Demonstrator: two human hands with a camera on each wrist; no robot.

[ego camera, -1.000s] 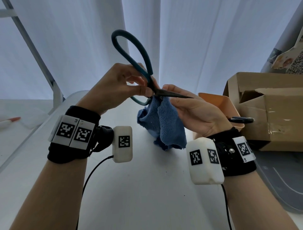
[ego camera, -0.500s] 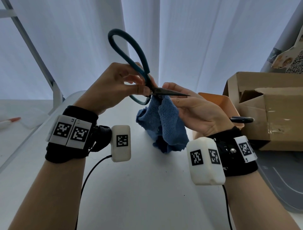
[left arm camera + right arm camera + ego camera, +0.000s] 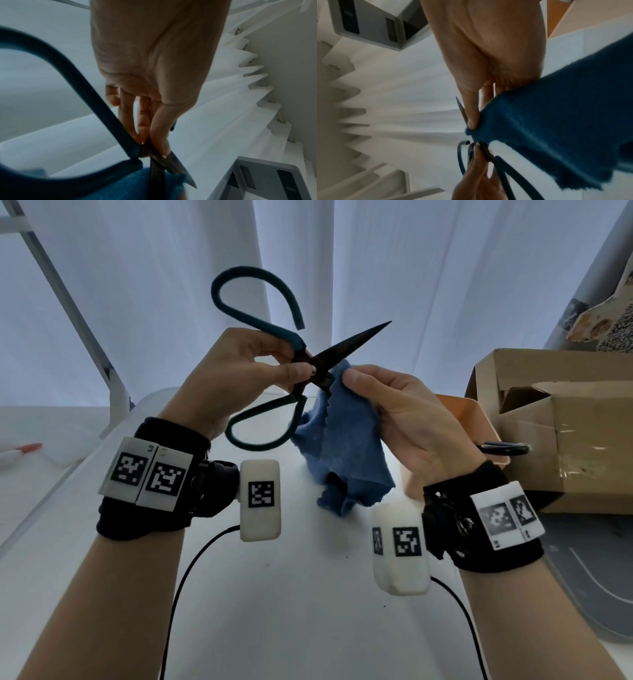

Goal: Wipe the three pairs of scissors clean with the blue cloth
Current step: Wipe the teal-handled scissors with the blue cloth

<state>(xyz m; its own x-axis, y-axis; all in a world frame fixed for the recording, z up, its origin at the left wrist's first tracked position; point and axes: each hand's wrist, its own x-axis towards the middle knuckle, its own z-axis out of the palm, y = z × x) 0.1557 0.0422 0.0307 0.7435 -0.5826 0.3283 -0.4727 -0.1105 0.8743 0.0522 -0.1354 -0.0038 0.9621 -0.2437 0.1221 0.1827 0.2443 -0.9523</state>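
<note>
2 hands: I see both raised above the white worktop [image 3: 308, 594], working together on 1 pair of scissors.
Left hand [image 3: 239, 371]: I see its thumb and fingers pinched on the scissors [image 3: 308, 361] at the pivot, where the teal handles meet the dark blades; the wrist view shows the fingertips [image 3: 161, 146] pressed right on the blade root.
Scissors: held in the air, blades parted, 1 blade pointing up and to the right, the other running down into the cloth; 1 handle loop stands above the left hand, the other hangs below it.
Right hand [image 3: 400, 412]: I see it gripping the blue cloth [image 3: 342, 453], thumb and fingers pinching a fold at the lower blade near the pivot.
Cloth: bunched in the right hand, touching the scissors, the rest hanging down toward the worktop; I cannot tell if its lower edge touches the surface.
2nd scissors [image 3: 503, 447]: I see a black handle sticking out over the rim of an orange bin [image 3: 469, 412] behind the right wrist.
Box [image 3: 565, 433]: brown cardboard, just right of the bin.
Backdrop: white curtain [image 3: 445, 285] behind everything.
</note>
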